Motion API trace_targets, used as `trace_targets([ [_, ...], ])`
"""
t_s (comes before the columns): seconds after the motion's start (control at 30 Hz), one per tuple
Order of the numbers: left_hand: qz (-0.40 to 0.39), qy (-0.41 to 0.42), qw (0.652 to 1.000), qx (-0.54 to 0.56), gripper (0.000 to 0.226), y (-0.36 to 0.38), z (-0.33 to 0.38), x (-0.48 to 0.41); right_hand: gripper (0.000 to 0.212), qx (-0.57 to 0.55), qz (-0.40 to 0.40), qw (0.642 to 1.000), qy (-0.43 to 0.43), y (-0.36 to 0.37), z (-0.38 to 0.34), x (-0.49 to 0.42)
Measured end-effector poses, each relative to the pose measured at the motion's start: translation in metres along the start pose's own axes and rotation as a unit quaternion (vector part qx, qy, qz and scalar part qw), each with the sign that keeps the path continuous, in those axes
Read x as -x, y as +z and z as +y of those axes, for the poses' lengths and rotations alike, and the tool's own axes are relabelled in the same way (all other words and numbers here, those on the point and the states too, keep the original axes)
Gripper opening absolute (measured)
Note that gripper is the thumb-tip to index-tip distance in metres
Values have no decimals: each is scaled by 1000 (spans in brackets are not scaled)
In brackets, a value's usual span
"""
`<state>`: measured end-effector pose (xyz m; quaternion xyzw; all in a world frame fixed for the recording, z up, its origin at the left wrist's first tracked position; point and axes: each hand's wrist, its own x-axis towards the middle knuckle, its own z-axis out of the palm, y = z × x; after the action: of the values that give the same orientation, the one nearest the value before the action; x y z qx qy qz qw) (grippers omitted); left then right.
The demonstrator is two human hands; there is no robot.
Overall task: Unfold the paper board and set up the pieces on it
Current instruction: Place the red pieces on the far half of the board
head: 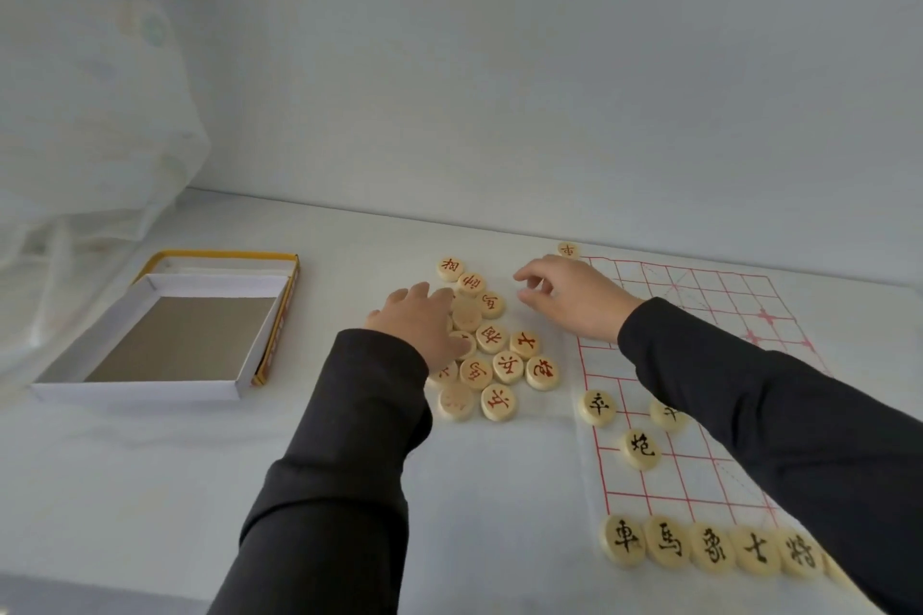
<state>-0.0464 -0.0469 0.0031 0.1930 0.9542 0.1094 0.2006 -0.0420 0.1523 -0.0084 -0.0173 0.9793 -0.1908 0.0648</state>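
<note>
The paper board (699,295) with red grid lines lies unfolded on the right. Black-lettered pieces stand in a row (709,549) along its near edge, with three more (639,447) further up. One red-lettered piece (568,250) sits at the far left corner. A pile of red-lettered wooden pieces (499,355) lies left of the board. My left hand (424,325) rests on the pile, fingers spread over several pieces. My right hand (569,300) hovers between pile and board, fingers loosely curled, nothing visibly held.
An open white box tray (150,390) sits on its yellow-edged lid (279,335) at the left. A sheer curtain (90,115) hangs at the far left. The wall runs close behind the table's back edge.
</note>
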Motion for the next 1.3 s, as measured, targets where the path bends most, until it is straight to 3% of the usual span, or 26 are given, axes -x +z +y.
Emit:
trace_targets([
  [0.17,-14,-3,1000,-13,62,0,-5,9,39,17,-42,999,-7,11,-17,6],
  [0.5,-17,-13,999,-32,52,11,-1,4,21,5,32,999,-4,18,-32,-7],
  [0.73,86,-10,996,-34,51,21,12,-6,32,-16,39,999,10,28,-32,-15],
  [0.93,83,-6,996,-26,60,25,14,-13,32,-70,90,993,26,18,-9,-13],
  [1.13,140,62,988,23,59,20,29,-13,31,-71,215,969,103,-17,41,-10],
  [1.3,146,65,987,35,57,22,30,-12,33,-19,175,969,171,-30,80,-18],
])
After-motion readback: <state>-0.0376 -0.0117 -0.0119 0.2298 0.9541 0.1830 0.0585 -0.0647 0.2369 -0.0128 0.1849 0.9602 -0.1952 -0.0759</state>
